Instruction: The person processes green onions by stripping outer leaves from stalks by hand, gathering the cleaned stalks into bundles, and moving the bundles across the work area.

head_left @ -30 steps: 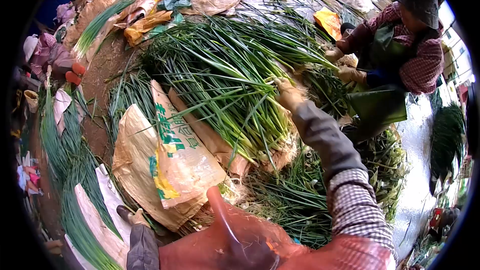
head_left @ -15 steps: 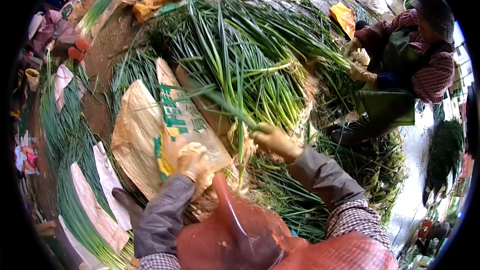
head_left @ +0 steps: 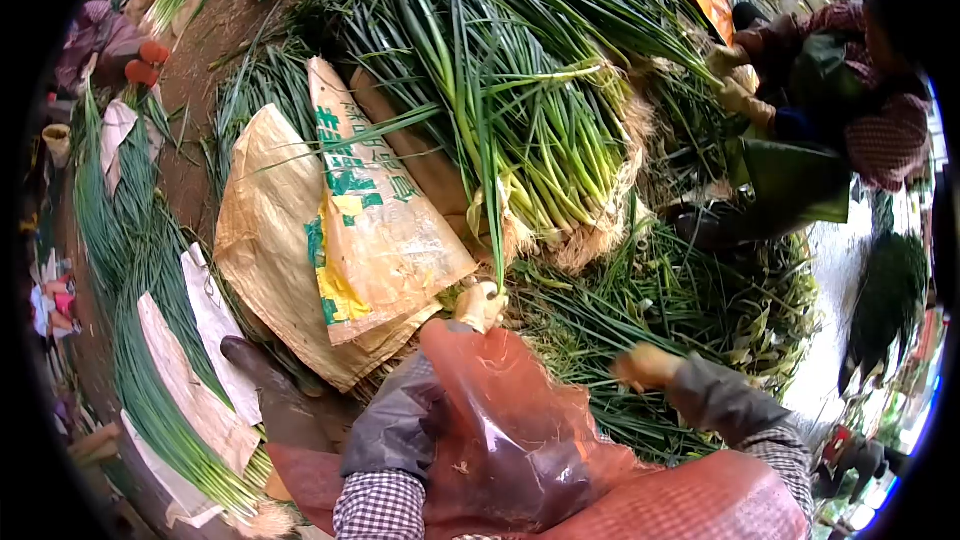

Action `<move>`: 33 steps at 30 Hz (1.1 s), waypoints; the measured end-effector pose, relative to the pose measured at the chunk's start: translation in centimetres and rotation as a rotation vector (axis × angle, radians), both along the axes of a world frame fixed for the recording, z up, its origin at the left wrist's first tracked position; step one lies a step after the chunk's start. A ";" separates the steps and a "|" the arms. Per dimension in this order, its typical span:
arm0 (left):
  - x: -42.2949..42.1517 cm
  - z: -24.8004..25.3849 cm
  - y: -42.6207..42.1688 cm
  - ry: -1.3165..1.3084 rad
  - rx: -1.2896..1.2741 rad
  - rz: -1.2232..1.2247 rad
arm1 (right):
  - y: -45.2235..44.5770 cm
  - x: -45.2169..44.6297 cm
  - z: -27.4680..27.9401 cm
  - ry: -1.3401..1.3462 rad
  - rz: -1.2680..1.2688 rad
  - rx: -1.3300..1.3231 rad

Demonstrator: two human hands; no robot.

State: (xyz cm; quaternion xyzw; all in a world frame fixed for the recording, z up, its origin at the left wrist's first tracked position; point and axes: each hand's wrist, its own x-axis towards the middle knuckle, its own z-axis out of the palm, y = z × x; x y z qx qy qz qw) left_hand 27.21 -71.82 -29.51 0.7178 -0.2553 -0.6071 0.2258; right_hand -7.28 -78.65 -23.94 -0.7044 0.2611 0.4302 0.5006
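Note:
My left hand (head_left: 481, 307), in a pale glove, is closed around the lower end of a few green onion stalks (head_left: 492, 210), just above my red apron (head_left: 505, 420). Those stalks stretch up over a big pile of green onions (head_left: 560, 165), whose roots face right. To the right, my right hand (head_left: 647, 367) is over loose green leaves (head_left: 620, 300); it is blurred, and its fingers cannot be made out. A printed sack (head_left: 385, 240) lies left of my left hand.
A co-worker (head_left: 830, 90) at the upper right holds green onions with gloved hands. More green onions (head_left: 130, 270) lie along the left beside pale cloth strips (head_left: 190, 380). An orange bag (head_left: 707, 0) is near the co-worker. My boot (head_left: 270, 380) is at lower left.
My left hand has moved right from the sack and taken hold of the stalks. My right hand has moved away from them, down and to the right. The view has shifted.

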 end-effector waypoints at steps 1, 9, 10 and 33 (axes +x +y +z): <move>-0.1 -1.4 -0.2 0.059 -0.127 0.042 | -0.4 6.0 3.2 -0.031 -0.324 -0.345; 6.5 7.8 -2.6 0.585 -0.432 0.637 | -3.6 25.2 3.9 -0.653 -1.004 0.058; 6.6 7.8 -2.7 0.585 -0.436 0.644 | -3.5 25.1 3.8 -0.650 -1.094 0.174; 5.9 8.7 -4.6 0.598 -0.578 0.813 | -7.0 24.7 8.1 -0.621 -1.063 0.164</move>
